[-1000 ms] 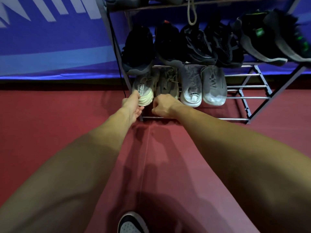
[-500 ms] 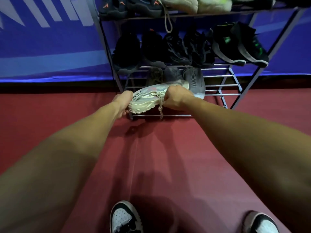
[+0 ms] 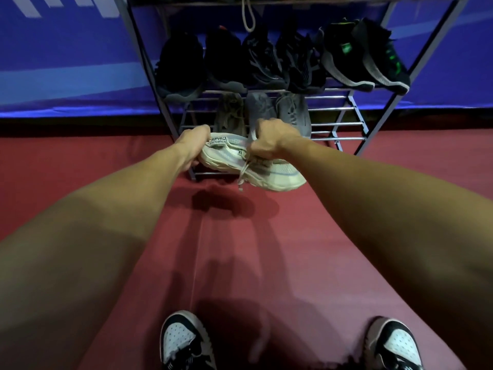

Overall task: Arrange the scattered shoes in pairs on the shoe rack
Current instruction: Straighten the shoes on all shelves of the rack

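A cream sneaker [image 3: 277, 174] lies sideways in the air just in front of the metal shoe rack [image 3: 349, 124], its laces dangling. My left hand [image 3: 193, 142] grips its heel end and my right hand [image 3: 272, 141] grips its top by the laces. On the rack's bottom shelf stand a beige sneaker [image 3: 229, 113] and two grey sneakers [image 3: 293, 113]. The shelf above carries several dark sneakers [image 3: 266, 62] and a black pair with green marks [image 3: 365, 57].
The rack stands against a blue banner wall [image 3: 66, 62] on a red floor [image 3: 240, 236]. A looped lace [image 3: 248, 17] hangs from the top shelf. My feet in black-and-white sneakers [image 3: 184, 340] show at the bottom edge. Bare bars lie at the bottom shelf's right.
The cream sneaker stood on the bottom shelf beside the beige one; both hands took it off, pulled it toward me and turned it sideways.
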Demonstrator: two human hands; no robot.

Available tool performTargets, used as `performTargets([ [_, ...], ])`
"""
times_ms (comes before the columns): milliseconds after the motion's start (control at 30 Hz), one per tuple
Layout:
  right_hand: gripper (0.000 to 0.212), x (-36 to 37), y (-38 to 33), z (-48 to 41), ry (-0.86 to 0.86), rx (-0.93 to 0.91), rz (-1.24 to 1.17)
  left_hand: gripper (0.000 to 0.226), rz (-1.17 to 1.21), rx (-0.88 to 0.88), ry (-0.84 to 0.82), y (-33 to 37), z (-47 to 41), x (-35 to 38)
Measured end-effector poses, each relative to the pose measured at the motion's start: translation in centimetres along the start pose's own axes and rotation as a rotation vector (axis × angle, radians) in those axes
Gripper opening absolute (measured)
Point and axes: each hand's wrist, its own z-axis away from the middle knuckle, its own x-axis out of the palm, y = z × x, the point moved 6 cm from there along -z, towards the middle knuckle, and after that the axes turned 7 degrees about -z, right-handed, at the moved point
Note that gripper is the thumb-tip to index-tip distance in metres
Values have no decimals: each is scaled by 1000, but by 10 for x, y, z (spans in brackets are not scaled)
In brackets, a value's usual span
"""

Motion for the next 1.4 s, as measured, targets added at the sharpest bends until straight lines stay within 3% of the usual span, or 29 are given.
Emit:
performTargets([
  [100, 50, 16, 5, -7, -169, 26, -2, 23, 53, 24, -73, 2, -1, 4],
  [200, 43, 27, 15, -10, -263, 52, -40, 33, 70, 46, -142, 0, -5, 9],
  [300, 34, 31, 14, -14, -276, 36, -73, 27, 54, 57, -75, 1, -10, 3],
  [400, 34, 30, 11, -19, -228, 19, -70, 46, -97, 157, -17, 6, -16, -6],
  [467, 39, 32, 10, -20, -223, 22, -70, 54, -203, 248, -94, 4, -16, -2],
  [567, 40, 33, 10, -21, -202, 40, -80, 45, -263, 409, -294, -2, -11, 17],
  [700, 24, 30, 11, -21, -149, 72, -153, 77, -211, 227, -222, -13, -6, 18],
  [800, 26, 27, 7, -20, -103, 81, -260, 50, -80, 102, -349, -19, 1, 26],
  [900, 32, 28, 2, -20, -79, 94, -412, 38, -15, 80, -405, -22, 5, 31],
  [1100, 11, 39, -12, -20, -87, 2, -620, 39, 255, 15, -271, -23, -5, 12],
  [1200, 26, 46, -23, -20, -139, 4, -862, 40, 359, 24, -245, -27, -14, -1],
  [1267, 29, 56, -27, -20, -226, 59, -896, 40, 418, 25, -221, -30, -19, -10],
  [1400, 19, 74, -32, -24, -289, 130, -980, 37, 426, 11, -161, -34, -28, -21],
])
